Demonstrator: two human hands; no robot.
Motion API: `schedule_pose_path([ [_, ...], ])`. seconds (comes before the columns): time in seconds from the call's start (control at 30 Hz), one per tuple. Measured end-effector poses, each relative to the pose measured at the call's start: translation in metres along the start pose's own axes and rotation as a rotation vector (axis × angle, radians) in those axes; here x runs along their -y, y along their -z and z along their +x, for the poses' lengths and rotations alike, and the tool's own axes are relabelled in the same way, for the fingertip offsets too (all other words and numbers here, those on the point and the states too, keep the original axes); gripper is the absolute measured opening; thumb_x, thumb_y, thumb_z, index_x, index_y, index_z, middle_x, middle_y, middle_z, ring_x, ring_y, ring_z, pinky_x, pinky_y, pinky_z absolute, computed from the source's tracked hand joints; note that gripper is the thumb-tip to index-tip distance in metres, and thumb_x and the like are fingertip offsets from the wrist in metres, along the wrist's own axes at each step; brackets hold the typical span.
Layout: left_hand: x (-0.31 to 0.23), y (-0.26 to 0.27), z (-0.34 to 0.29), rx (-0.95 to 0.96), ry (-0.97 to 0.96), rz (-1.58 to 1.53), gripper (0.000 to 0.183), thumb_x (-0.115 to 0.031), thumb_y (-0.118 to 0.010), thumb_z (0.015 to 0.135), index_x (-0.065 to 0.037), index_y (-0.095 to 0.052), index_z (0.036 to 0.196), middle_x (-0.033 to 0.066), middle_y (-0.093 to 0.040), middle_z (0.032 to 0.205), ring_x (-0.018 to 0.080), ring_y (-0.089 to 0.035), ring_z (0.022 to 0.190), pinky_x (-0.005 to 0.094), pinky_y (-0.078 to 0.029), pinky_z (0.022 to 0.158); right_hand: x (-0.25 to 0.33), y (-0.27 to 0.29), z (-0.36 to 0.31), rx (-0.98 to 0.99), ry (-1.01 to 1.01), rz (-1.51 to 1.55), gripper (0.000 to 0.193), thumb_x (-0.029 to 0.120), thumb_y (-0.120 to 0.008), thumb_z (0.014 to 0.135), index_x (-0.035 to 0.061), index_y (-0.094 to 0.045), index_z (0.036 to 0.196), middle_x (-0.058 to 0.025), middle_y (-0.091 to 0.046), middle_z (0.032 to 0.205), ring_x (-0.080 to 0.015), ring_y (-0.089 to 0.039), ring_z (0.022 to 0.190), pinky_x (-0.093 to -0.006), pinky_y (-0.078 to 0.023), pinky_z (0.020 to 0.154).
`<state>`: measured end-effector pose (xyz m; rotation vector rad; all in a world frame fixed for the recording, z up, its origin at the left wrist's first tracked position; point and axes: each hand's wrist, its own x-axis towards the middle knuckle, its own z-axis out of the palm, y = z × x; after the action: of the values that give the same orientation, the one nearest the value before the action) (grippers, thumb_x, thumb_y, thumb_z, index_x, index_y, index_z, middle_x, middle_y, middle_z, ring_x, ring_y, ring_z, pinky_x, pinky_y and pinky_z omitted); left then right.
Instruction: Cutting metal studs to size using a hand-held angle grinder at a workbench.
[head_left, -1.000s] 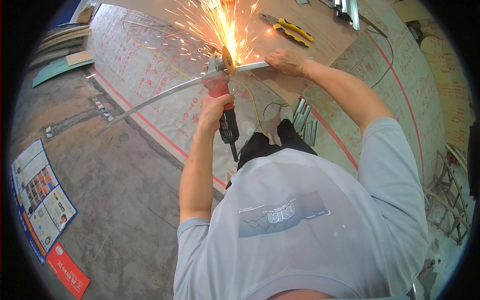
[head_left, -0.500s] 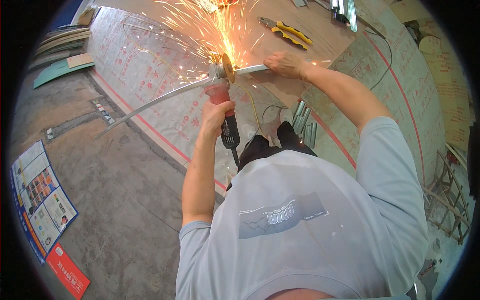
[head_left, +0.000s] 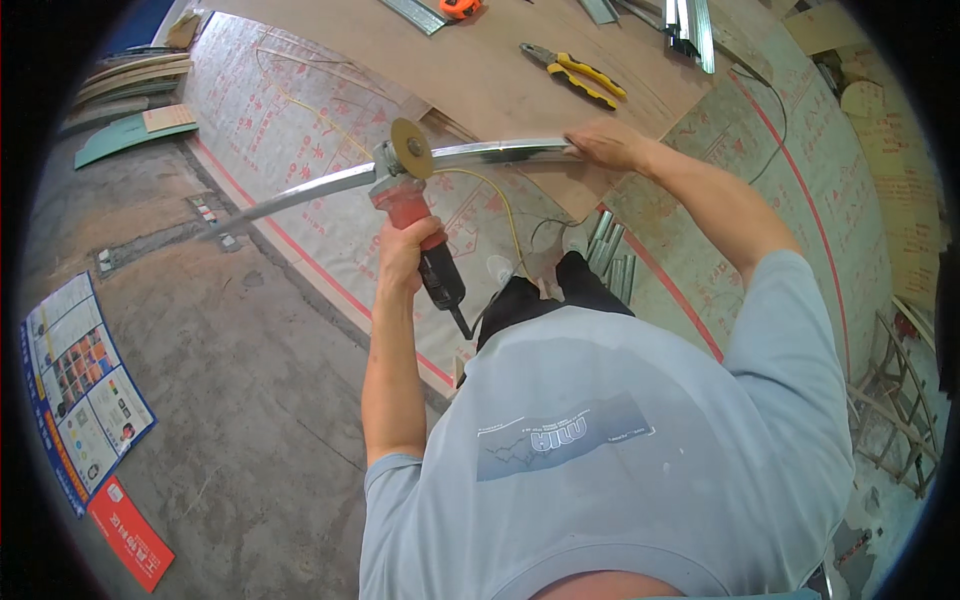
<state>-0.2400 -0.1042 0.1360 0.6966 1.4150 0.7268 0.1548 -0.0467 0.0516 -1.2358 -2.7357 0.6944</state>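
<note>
My left hand (head_left: 404, 252) is wrapped round the red and black body of an angle grinder (head_left: 441, 276). The grinder's tan cutting disc (head_left: 412, 150) faces up and shows no sparks. A long silvery metal profile (head_left: 505, 151) runs from the right, behind the grinder head, to the left over the floor. Its far left end is blurred. My right hand (head_left: 605, 146) grips the profile's right end, fingers closed on it. Whether the disc touches the metal I cannot tell.
On the brown board (head_left: 480, 75) lie yellow-black pliers (head_left: 585, 78) and an orange tape measure (head_left: 460, 8). Cut metal pieces (head_left: 605, 245) lie by my feet, more profiles (head_left: 688, 35) at the far right. A yellow cord (head_left: 495, 190) crosses the printed floor sheet (head_left: 300, 130).
The sparks have stopped. The grinder has shifted left and tilted, its disc turned upward. My right hand has moved right with the profile, which now shows a broader shiny face.
</note>
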Motion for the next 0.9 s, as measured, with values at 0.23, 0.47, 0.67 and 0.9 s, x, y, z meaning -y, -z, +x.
schedule_pose_path([
  [0.23, -0.005, -0.005, -0.004, 0.021, -0.013, 0.048, 0.027, -0.01, -0.071, 0.082, 0.0, -0.059, 0.104, 0.0113, -0.068, 0.083, 0.0222, -0.067, 0.074, 0.0368, -0.056, 0.069, 0.023, 0.001, -0.084, -0.147, -0.17, 0.289, 0.033, 0.036, -0.053, 0.106, 0.004, -0.056, 0.098, -0.025, -0.064, 0.081, -0.0476, -0.063, 0.079, -0.0552, -0.048, 0.068],
  [0.47, -0.018, -0.03, 0.003, 0.04, -0.026, 0.09, 0.031, -0.011, -0.071, 0.082, -0.001, -0.056, 0.107, 0.0116, -0.067, 0.085, 0.023, -0.067, 0.074, 0.0384, -0.058, 0.069, 0.016, -0.036, -0.119, -0.209, -0.316, 0.478, 0.033, 0.035, -0.056, 0.105, 0.0021, -0.057, 0.1, -0.0273, -0.061, 0.079, -0.0486, -0.062, 0.08, -0.0537, -0.048, 0.067],
  [0.67, -0.03, -0.05, 0.018, 0.084, -0.001, 0.137, 0.027, -0.01, -0.071, 0.083, -0.001, -0.058, 0.105, 0.0124, -0.068, 0.086, 0.0239, -0.067, 0.075, 0.0396, -0.059, 0.069, 0.009, -0.047, -0.126, -0.146, -0.497, 0.508, 0.039, 0.045, -0.059, 0.102, 0.0063, -0.061, 0.108, -0.0255, -0.067, 0.082, -0.0475, -0.066, 0.085, -0.0555, -0.052, 0.077],
  [0.9, -0.043, -0.051, 0.071, 0.238, 0.105, 0.151, 0.033, -0.007, -0.073, 0.08, -0.001, -0.058, 0.108, 0.0108, -0.066, 0.085, 0.0235, -0.067, 0.074, 0.0378, -0.057, 0.069, 0.07, -0.059, -0.136, -0.245, -0.737, 0.252, 0.05, 0.036, -0.07, 0.093, 0.0102, -0.055, 0.132, -0.0172, -0.065, 0.12, -0.0384, -0.063, 0.113, -0.0506, -0.05, 0.095],
])
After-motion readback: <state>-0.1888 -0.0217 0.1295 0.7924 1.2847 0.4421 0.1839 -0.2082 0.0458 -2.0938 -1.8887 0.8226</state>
